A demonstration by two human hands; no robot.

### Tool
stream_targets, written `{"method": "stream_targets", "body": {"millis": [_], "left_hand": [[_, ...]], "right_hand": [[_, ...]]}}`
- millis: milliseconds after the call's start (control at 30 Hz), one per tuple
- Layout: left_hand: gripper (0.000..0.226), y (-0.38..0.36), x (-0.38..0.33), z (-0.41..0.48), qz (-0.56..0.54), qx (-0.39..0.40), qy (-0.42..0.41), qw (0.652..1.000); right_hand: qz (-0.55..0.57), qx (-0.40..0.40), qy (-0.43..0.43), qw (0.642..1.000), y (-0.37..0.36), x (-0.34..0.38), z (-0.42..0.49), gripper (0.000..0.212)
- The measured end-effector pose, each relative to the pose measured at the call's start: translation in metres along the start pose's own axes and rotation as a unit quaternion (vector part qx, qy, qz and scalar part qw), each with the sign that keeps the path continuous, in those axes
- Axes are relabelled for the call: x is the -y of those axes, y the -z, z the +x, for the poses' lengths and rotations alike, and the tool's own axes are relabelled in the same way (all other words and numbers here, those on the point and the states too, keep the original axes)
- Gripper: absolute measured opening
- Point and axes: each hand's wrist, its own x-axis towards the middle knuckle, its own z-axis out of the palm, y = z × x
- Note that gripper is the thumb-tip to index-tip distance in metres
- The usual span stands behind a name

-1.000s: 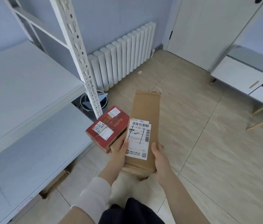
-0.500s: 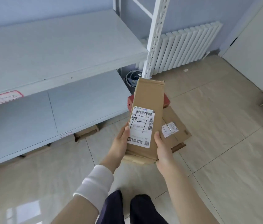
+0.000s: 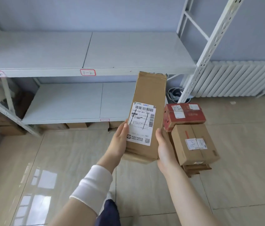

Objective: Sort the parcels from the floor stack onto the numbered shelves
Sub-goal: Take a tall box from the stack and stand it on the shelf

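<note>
A long brown cardboard parcel [image 3: 149, 95] with a white shipping label is held upright in front of me. My left hand [image 3: 119, 141] grips its lower left edge and my right hand [image 3: 165, 149] grips its lower right edge. On the floor to the right, a red parcel [image 3: 187, 117] lies behind a brown box [image 3: 193, 152] marked 1-2, which sits on flat cardboard. The white shelf rack stands ahead; its upper shelf [image 3: 120, 53] carries a red-framed tag reading 1-2 [image 3: 87, 72], and the lower shelf [image 3: 71, 101] has a small tag on its front edge.
A white slotted upright [image 3: 210, 49] rises at the rack's right end, with a white radiator [image 3: 236, 79] and a dark bucket [image 3: 174, 94] behind it. Flattened cardboard boxes [image 3: 78, 125] lie under the rack. Beige floor tiles spread around my feet.
My view has swung left to face the rack squarely, bringing the 1-2 tag to centre. The long parcel stays in both hands, and the floor stack now lies at its right.
</note>
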Motion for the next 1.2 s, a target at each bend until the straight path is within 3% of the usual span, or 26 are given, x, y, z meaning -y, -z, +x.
{"method": "stream_targets", "body": {"millis": [133,367,733,1067,1200], "left_hand": [[0.037,0.027,-0.022,-0.03,-0.018,-0.032,-0.047,0.998],[0.038,0.09,-0.067,-0.084,-0.037,-0.058,-0.144,0.987],[0.037,0.214,-0.115,-0.153,-0.062,-0.094,-0.242,0.964],[0.039,0.288,-0.193,-0.152,-0.079,-0.11,-0.347,0.928],[0.037,0.311,-0.235,-0.128,-0.083,-0.123,-0.385,0.911]], "right_hand": [[-0.002,0.042,0.022,0.999,-0.031,0.015,-0.021,0.047],[0.001,0.119,0.131,0.984,-0.099,0.038,-0.069,0.045],[-0.02,0.168,0.238,0.957,-0.229,0.061,-0.144,0.046],[-0.031,0.227,0.338,0.913,-0.323,0.128,-0.147,0.057],[-0.01,0.254,0.372,0.893,-0.358,0.167,-0.132,0.047]]}}
